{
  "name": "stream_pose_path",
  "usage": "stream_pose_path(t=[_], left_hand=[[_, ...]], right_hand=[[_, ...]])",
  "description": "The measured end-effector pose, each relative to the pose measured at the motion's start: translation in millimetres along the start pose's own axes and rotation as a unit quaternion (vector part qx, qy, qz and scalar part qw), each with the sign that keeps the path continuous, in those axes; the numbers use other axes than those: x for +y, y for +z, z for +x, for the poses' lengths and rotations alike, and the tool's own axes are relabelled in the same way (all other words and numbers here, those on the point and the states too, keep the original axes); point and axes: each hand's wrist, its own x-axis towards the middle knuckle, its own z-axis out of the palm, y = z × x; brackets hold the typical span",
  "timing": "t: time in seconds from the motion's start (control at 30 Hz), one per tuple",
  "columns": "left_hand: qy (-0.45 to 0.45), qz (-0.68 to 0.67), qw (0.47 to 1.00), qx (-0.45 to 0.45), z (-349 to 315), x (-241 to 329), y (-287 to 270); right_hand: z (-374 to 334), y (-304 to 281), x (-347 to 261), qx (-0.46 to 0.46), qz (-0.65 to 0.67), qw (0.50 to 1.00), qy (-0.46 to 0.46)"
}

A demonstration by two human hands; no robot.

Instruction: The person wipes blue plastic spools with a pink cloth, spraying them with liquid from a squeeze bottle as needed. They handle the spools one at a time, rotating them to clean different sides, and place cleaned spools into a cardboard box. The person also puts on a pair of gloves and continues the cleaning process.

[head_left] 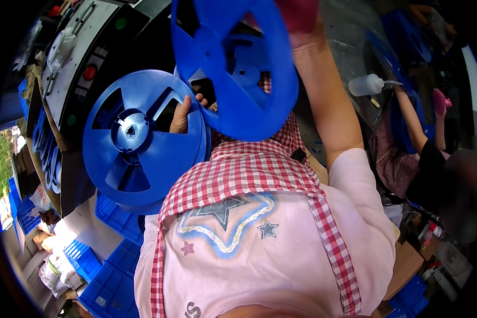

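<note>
A stack of blue plastic reels [177, 159] with spoked flanges and a round hub leans at my left side. My left hand [181, 114] is closed on it, thumb through a flange opening and fingertips showing beyond the rim. Another blue reel [204, 50] stands tilted in front of me, overlapping a further reel [244, 74] seen through its openings. At its upper right rim is my right hand [300, 16] in a dark pink glove, blurred and partly cut off by the frame; pink also shows through the opening there, so it grips the rim.
A machine panel with a red button [90, 72] stands at the left. Blue crates [111, 281] lie at lower left. On the right, a white squeeze bottle [365, 85] rests on a grey surface. Beyond it a co-worker's pink-gloved hand [440, 102] is near more blue reels.
</note>
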Motion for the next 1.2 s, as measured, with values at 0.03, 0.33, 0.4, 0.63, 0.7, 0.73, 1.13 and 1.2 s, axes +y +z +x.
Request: stream_pose_path(t=[0.03,0.33,0.4,0.63,0.7,0.73,1.13,1.2], left_hand=[[-0.005,-0.01,1.0,-0.01,0.8,-0.1,-2.2],[-0.026,-0.003,0.981,-0.193,22.5,6.5,-7.8],[-0.021,0.015,0.975,-0.22,25.9,2.5,-9.6],[-0.014,0.076,0.976,-0.203,13.0,2.1,-13.0],[-0.018,0.056,0.981,-0.186,9.7,1.4,-8.3],[-0.01,0.074,0.98,-0.185,11.0,2.6,-8.4],[-0.054,-0.036,0.98,-0.189,22.3,-1.3,-18.0],[-0.047,-0.037,0.981,-0.186,25.5,-2.0,-18.5]], right_hand=[[-4.6,-2.3,6.4,0.028,0.027,0.986,0.163],[-37.6,-130.8,82.6,0.139,-0.68,0.72,0.025],[-64.5,-137.1,125.9,0.021,-0.767,0.64,-0.028],[-56.2,-229.7,90.6,0.14,-0.887,0.428,0.105],[-69.0,-268.1,58.9,0.23,-0.884,0.388,0.119],[-73.2,-248.8,61.2,0.201,-0.875,0.427,0.108],[-158.0,-260.8,-13.1,0.335,-0.857,0.371,0.122],[-157.3,-232.2,0.2,0.311,-0.847,0.41,0.134]])
